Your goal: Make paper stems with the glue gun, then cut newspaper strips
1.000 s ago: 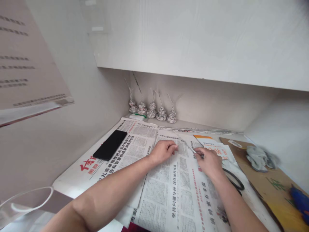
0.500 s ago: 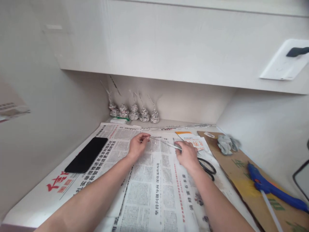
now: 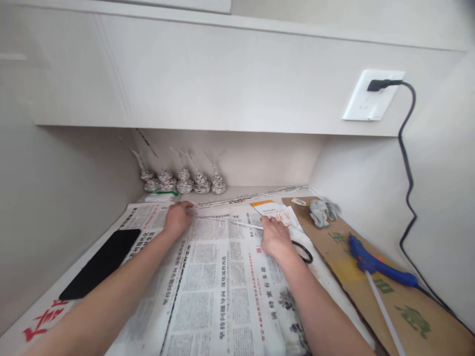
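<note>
Head view: left hand [image 3: 179, 218] pinches thin strip [image 3: 247, 225], right hand [image 3: 276, 238] closed around its other end; best kept lightly taut.

Two hands [image 3: 275, 238]; five woven gourds [image 3: 184, 184]; one phone [image 3: 101, 263].

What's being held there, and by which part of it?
A thin paper strip, it seems: it spans from the left grip to the right grip, but whether they pinch its very ends is hidden.

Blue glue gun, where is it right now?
Head view, right side: the blue glue gun lies on the cardboard, right of the right hand, nearer the camera than the crumpled grey cloth.
</note>
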The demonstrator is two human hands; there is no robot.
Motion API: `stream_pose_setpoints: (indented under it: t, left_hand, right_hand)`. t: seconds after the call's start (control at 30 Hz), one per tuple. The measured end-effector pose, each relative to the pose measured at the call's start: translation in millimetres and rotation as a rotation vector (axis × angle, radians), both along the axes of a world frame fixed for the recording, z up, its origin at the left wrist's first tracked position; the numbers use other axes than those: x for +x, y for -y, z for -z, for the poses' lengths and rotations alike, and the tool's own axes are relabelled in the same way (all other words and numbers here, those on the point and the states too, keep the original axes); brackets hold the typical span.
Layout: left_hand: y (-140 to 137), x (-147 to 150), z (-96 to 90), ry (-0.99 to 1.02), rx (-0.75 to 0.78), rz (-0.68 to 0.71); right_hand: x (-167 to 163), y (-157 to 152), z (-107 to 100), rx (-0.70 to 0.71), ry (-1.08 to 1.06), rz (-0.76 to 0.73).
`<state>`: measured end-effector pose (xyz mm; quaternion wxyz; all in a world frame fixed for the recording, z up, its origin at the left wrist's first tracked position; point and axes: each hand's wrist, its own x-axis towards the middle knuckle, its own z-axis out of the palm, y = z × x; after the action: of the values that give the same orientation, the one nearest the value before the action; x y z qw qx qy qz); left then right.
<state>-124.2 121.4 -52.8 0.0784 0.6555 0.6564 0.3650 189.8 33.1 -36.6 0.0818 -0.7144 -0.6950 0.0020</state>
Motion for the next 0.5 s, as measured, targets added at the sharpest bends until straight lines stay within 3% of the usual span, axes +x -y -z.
stream_pose_setpoints:
  t: [0.23,0.5]
  left_hand:
    - [-27,-26,5.7,-0.338,-0.057,-0.013]
    - [-48,-12,0.4,-0.493,-0.037,0.028]
  right_hand:
    - [5,0,-4,-0.045,0.029,0.049]
    - [4,-1,-2,-0.039,0.044,-0.003]
